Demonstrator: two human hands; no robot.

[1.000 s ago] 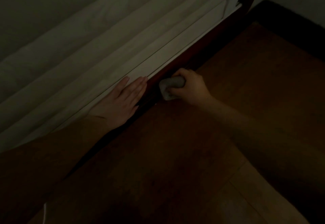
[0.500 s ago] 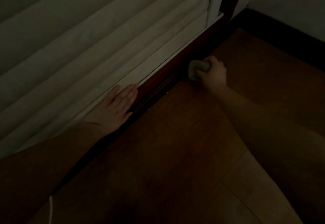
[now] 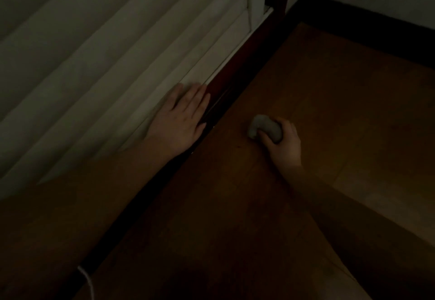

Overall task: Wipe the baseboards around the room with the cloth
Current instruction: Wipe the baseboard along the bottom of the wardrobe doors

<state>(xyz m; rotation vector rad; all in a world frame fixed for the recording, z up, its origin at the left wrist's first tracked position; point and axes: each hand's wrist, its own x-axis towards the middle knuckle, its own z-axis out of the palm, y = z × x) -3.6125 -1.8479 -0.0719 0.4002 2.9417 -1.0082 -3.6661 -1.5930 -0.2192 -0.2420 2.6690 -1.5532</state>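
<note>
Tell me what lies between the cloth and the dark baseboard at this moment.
Only bare wooden floor. In the head view the right hand holds the cloth apart from the baseboard.

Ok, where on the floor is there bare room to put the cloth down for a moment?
Bare wooden floor lies right of the right hand gripping the cloth, up to the dark baseboard at the far wall. It is tighter along the near baseboard, where the left hand rests on the curtain.
</note>
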